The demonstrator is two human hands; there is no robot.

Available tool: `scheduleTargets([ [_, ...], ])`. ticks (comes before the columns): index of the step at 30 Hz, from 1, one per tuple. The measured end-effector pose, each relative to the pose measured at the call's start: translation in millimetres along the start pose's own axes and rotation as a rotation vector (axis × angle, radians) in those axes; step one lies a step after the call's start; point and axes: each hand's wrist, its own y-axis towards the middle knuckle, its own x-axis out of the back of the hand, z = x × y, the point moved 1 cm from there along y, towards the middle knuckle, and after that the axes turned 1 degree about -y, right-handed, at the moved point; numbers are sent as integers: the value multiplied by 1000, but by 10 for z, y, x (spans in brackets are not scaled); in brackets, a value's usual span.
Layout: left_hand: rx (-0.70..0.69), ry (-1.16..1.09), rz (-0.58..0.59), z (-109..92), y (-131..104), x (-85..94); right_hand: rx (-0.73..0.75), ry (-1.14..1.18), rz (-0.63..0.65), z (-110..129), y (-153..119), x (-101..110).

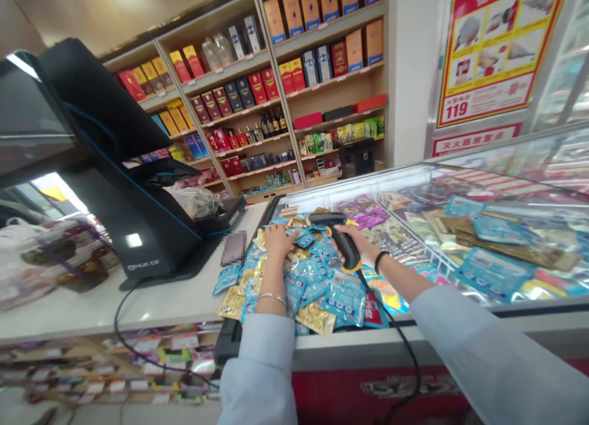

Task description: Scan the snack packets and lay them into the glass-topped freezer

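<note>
A black and yellow barcode scanner (346, 244) is gripped in my right hand (361, 241), its head pointing left over a heap of packets. Blue packets (346, 297) and gold packets (316, 318) lie piled on the glass-topped freezer's left end. My left hand (277, 240) rests on the upper left part of this heap, fingers spread on the packets. Whether its fingertips pinch any packet is not visible. From the scanner a black cable (405, 339) runs down over the front edge.
Left of the heap, a black register terminal (151, 216) stands on the white counter (184, 308), beside plastic bags (196, 201). More blue and brown packets (497, 268) lie on the freezer's right. Shelves of boxed goods (285, 94) line the back.
</note>
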Motion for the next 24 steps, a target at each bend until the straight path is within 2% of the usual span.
scheduleTargets([
  [9,31,16,67,-4,60,-50,55,87,4,-35,47,63],
  [17,56,-21,23,-24,64,-87,37,98,-39,-62,24,87],
  [24,85,1,21,1,80,-129,79,99,-46,-89,31,71],
])
